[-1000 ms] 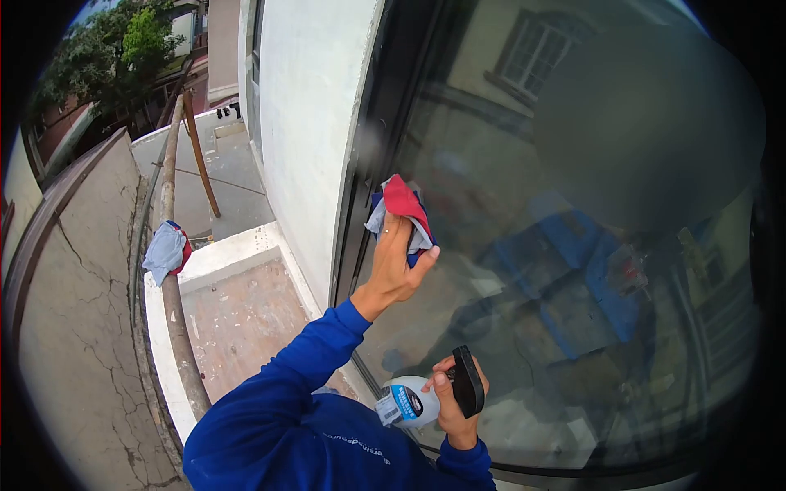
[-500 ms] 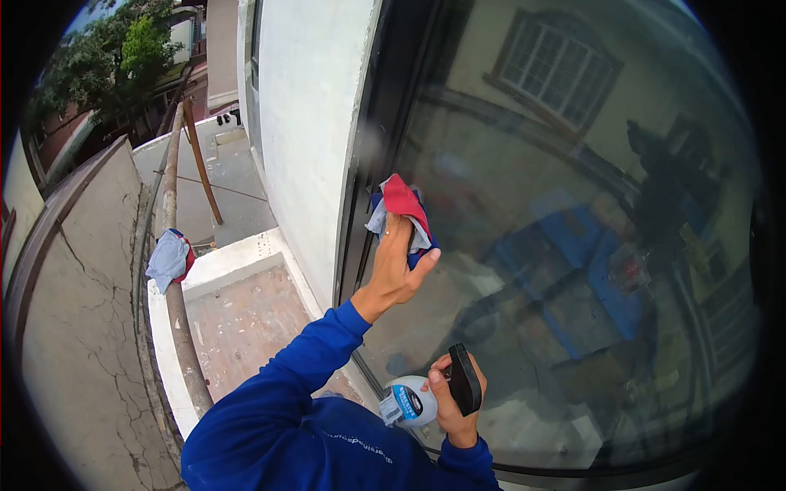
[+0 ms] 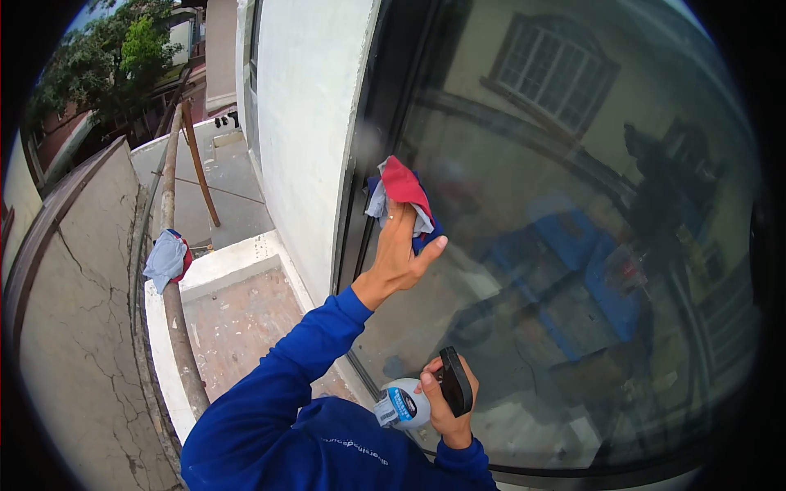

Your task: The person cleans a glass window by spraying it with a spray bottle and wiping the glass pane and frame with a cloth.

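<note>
My left hand (image 3: 397, 260) presses a red, grey and blue cloth (image 3: 403, 186) against the window glass (image 3: 508, 270), close to the dark frame (image 3: 354, 237) on its left side. The fingers lie over the bunched cloth and the thumb points right. Lower down, my right hand (image 3: 450, 403) grips a spray bottle (image 3: 403, 404) with a black trigger head. Its white body is tilted and carries a blue label. That bottle is held apart from the cloth, between my chest and the glass.
Another grey, red and blue cloth (image 3: 168, 259) hangs over a long pole (image 3: 177, 327) on the left. A white wall (image 3: 307, 123) adjoins the window frame. Below lies a ledge with a raised white rim (image 3: 233, 255), beside a cracked wall (image 3: 78, 344). The glass mirrors a building.
My left hand and the cloth have shifted slightly up along the glass. The spray bottle in my right hand has moved a little left in view.
</note>
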Action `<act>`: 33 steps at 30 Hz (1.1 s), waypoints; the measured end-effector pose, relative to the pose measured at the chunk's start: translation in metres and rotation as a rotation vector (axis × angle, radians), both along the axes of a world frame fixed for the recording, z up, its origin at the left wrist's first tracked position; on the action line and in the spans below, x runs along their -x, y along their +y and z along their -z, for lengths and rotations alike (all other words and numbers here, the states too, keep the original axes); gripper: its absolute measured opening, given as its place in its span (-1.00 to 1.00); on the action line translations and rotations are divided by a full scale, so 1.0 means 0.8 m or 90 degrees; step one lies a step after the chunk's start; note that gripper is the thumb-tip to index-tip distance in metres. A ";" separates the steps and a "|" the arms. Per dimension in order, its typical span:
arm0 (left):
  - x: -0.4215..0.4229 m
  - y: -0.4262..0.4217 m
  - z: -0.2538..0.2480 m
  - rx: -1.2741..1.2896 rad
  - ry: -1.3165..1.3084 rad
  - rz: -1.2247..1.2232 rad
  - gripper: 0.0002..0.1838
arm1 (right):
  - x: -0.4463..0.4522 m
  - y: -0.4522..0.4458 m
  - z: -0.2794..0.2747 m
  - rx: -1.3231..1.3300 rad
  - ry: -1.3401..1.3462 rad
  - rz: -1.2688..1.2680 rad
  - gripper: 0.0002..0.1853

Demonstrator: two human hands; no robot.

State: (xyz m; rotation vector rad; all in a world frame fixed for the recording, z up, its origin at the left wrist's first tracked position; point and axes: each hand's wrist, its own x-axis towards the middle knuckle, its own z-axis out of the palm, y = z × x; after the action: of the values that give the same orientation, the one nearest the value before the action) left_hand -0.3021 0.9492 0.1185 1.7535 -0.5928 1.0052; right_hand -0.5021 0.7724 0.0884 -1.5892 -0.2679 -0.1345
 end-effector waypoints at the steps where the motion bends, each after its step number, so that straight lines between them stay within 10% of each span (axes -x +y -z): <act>1: -0.015 0.011 -0.037 0.025 -0.006 0.016 -0.16 | 0.000 -0.001 -0.001 0.006 -0.007 0.004 -0.77; 4: -0.044 0.025 -0.103 0.116 -0.075 0.052 -0.36 | 0.001 0.000 0.001 -0.001 -0.006 0.025 -0.76; 11: -0.032 -0.021 0.233 0.167 0.192 -0.298 -0.50 | -0.012 0.009 0.013 0.090 -0.009 0.040 -0.72; 13: 0.007 0.000 0.254 0.361 0.509 -0.119 -0.47 | -0.025 0.022 0.006 0.173 -0.053 0.021 -0.76; 16: 0.006 0.019 0.242 0.683 0.410 -0.162 -0.50 | -0.051 0.045 0.006 0.261 -0.088 0.003 -0.80; 23: -0.084 0.061 0.120 0.247 0.006 -0.207 -0.53 | -0.095 0.101 0.009 0.221 -0.112 0.031 -0.74; 25: -0.083 0.076 0.109 0.278 0.110 -0.135 -0.55 | -0.112 0.108 0.010 0.200 -0.122 0.042 -0.74; 33: -0.037 0.055 0.301 0.352 0.422 -0.189 -0.49 | -0.149 0.137 0.001 0.201 -0.201 0.065 -0.75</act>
State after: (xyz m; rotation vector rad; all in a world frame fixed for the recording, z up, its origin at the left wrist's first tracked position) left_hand -0.2728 0.9930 -0.1220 1.5519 0.3471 0.6275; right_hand -0.3829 0.8818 0.0880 -1.8943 -0.4707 -0.4426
